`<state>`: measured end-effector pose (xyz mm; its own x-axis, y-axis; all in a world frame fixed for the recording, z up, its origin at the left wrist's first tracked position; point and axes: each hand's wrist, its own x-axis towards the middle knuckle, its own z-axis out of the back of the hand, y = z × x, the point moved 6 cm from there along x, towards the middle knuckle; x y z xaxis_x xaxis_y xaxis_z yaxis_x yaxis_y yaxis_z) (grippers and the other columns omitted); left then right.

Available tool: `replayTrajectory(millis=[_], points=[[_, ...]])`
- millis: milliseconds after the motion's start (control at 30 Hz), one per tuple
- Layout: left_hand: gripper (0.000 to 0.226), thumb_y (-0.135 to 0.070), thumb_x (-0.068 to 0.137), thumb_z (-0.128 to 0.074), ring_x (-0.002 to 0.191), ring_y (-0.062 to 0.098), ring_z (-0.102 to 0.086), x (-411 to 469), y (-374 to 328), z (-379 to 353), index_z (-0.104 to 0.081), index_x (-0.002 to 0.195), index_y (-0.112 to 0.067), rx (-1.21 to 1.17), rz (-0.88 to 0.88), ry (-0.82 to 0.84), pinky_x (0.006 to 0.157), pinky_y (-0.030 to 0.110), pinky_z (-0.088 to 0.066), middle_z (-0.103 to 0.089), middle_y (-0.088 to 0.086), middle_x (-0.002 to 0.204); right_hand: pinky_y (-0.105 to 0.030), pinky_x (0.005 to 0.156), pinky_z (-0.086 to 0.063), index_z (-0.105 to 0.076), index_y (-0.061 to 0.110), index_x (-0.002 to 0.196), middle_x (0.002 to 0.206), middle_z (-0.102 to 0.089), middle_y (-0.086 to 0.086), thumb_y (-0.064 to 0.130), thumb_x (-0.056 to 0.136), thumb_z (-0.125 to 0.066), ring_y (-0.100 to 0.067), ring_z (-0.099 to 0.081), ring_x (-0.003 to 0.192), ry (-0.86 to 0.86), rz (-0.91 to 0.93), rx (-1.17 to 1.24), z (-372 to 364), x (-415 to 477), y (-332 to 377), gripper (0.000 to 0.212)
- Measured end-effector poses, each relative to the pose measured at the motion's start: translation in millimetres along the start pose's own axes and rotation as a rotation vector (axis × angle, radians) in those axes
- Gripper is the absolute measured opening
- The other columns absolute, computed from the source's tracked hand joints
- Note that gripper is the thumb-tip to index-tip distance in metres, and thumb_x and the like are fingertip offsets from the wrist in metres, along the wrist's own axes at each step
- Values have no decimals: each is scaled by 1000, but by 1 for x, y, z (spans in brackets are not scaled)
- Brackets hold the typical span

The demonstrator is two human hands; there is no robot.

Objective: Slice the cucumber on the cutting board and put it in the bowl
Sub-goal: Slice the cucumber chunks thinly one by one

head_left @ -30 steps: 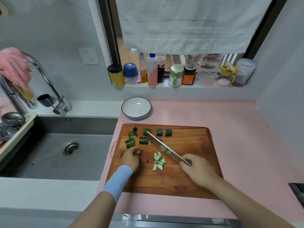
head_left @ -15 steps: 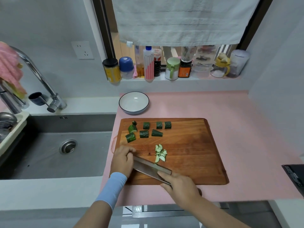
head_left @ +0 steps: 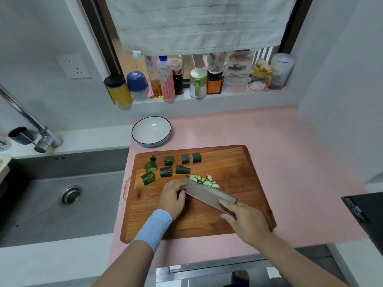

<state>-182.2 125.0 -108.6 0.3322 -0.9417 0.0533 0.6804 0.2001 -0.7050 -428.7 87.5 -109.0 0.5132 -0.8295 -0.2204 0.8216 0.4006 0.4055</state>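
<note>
One steel sink (head_left: 41, 204) with a single round drain (head_left: 71, 194) fills the left side, one tap (head_left: 31, 121) reaching over it. To its right, on the pink counter (head_left: 290, 162), one white bowl (head_left: 151, 131) with a dark rim stands just beyond the far left corner of the one wooden cutting board (head_left: 238, 172); nothing lies in the bowl. On the board's far left part lie seven dark green cucumber chunks (head_left: 165, 172) in two loose rows, plus one small stem end (head_left: 153, 158). Nearer, the left hand (head_left: 173, 196), with a pale blue sleeve (head_left: 153, 226) at its wrist, rests on the board with fingers curled against the tip end of the knife (head_left: 209, 193); whether they pinch anything I cannot tell. Just past the blade lies one small heap of thin cucumber slices (head_left: 204, 180), overlapping too much to count. The right hand (head_left: 246, 220) grips the knife's handle, blade angled across the board.
</note>
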Motion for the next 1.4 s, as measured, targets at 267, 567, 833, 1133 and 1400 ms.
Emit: replayTrajectory(millis=[267, 567, 833, 1133, 1400], points=[[33, -11, 94, -52, 117, 13, -49, 52, -51, -37, -64, 123, -19, 43, 26, 119, 102, 14, -27, -58, -3, 122, -25, 93, -45, -47, 57, 143, 132, -65, 12, 59, 98, -54, -12, -62, 120, -11, -49, -42, 48, 38, -62, 45], [28, -20, 90, -44, 111, 19, -46, 99, -88, -54, -66, 101, -33, 399, -28, 218, 96, 32, -30, -61, -9, 116, -25, 96, -47, -57, 55, 137, 133, -67, 13, 54, 97, -58, -15, -63, 120, 71, 9, -77, 107, 76, -78, 40], [39, -18, 94, -41, 129, 20, -47, 117, -86, -80, -65, 122, -33, 187, 239, 542, 108, 26, -32, -53, -8, 140, -29, 98, -49, -58, 50, 138, 134, -67, 14, 55, 98, -53, -15, -63, 121, 91, 150, -218, 118, 82, -63, 41], [43, 2, 83, -37, 94, 21, -63, 129, -82, -41, -71, 80, -24, -61, 305, 228, 68, 17, -49, -68, -5, 102, -29, 97, -49, -59, 48, 138, 133, -67, 16, 54, 99, -52, -13, -63, 120, 80, 199, -224, 122, 83, -47, 40], [42, 11, 80, -37, 87, 24, -61, 111, -6, 36, -63, 78, -23, -24, 425, -199, 80, 24, -43, -68, -2, 92, -27, 83, -51, -62, 54, 130, 110, -74, 15, 43, 93, -52, -15, -67, 99, 81, 40, -65, 118, 87, -42, 40]])
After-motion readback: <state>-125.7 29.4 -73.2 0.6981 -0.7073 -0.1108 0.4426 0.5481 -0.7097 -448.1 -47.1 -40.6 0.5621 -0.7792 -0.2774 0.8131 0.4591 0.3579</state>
